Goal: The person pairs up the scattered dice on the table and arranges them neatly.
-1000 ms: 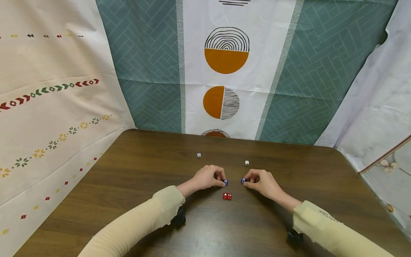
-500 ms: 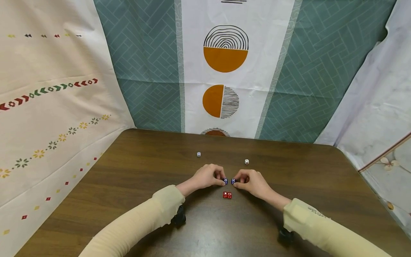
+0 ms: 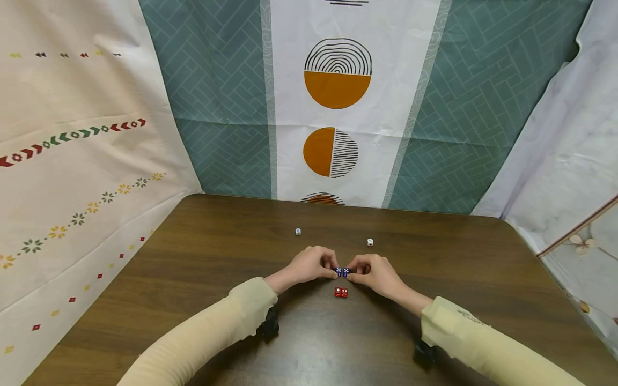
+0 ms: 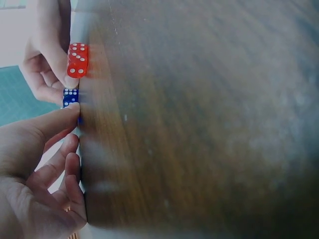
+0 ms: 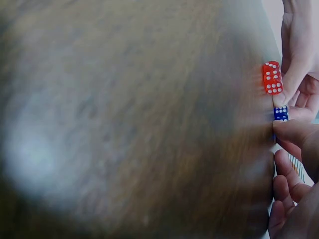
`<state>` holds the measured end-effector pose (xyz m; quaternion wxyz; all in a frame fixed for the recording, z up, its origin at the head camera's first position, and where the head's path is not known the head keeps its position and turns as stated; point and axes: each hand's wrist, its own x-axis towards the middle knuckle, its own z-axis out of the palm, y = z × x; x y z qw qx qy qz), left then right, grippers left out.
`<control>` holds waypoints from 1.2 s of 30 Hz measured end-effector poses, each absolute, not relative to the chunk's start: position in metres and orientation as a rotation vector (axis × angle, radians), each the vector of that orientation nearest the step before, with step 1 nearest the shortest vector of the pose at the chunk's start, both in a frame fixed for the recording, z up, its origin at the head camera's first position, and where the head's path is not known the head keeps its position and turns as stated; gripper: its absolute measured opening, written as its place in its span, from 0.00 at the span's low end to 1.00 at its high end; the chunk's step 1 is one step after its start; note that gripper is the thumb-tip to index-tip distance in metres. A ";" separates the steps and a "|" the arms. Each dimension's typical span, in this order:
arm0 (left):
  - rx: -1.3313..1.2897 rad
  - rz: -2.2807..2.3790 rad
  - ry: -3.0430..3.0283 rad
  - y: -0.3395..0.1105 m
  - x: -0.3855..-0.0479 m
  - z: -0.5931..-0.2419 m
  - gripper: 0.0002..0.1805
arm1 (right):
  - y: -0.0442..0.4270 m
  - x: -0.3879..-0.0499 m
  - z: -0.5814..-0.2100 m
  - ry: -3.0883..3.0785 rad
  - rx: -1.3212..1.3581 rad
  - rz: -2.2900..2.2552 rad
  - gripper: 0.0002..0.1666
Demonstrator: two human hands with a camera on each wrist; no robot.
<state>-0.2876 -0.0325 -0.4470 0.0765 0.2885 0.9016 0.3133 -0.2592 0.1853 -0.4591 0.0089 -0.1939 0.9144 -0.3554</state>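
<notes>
**Pairing step, close to done**

Your left hand [image 3: 309,265] has a narrow pinch, thumb and finger on the left blue die [image 3: 338,272]. Your right hand [image 3: 379,274] mirrors it on the right blue die [image 3: 346,272]. Both dice sit mid-table [image 3: 309,343], side by side between your fingertips; can't tell if the faces touch or a sliver of gap remains.

Red dice [image 3: 340,292] sit together on your side of the blues. Left white die [image 3: 298,231] and right white die [image 3: 369,242] lie farther out, well apart, nobody on them.

My read: you're closing up the blue pair to match the reds. Next move calls for a light inward press until faces meet, then an even release so neither die twists. Whites look like the remaining pair.

Markings: blue tops look like fives in the head view; both wrist views show a six-pip side. White pips too small to call. Your right sleeve [image 3: 463,329] carries dark lettering, not legible. Hanging cloth [image 3: 338,91] has printed circles and stripes. No brand readable.
</notes>
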 end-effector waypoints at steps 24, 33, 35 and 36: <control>0.824 0.975 2.740 -0.032 -0.286 -0.450 0.06 | 0.182 -0.259 -0.458 2.849 -0.593 -1.126 0.05; 0.816 0.981 2.741 -0.032 -0.285 -0.451 0.06 | 0.182 -0.258 -0.458 2.847 -0.607 -1.133 0.05; 0.820 0.979 2.742 -0.033 -0.284 -0.451 0.06 | 0.182 -0.258 -0.458 2.847 -0.615 -1.128 0.05; 0.821 0.980 2.740 -0.033 -0.284 -0.451 0.06 | 0.182 -0.258 -0.458 2.849 -0.621 -1.126 0.05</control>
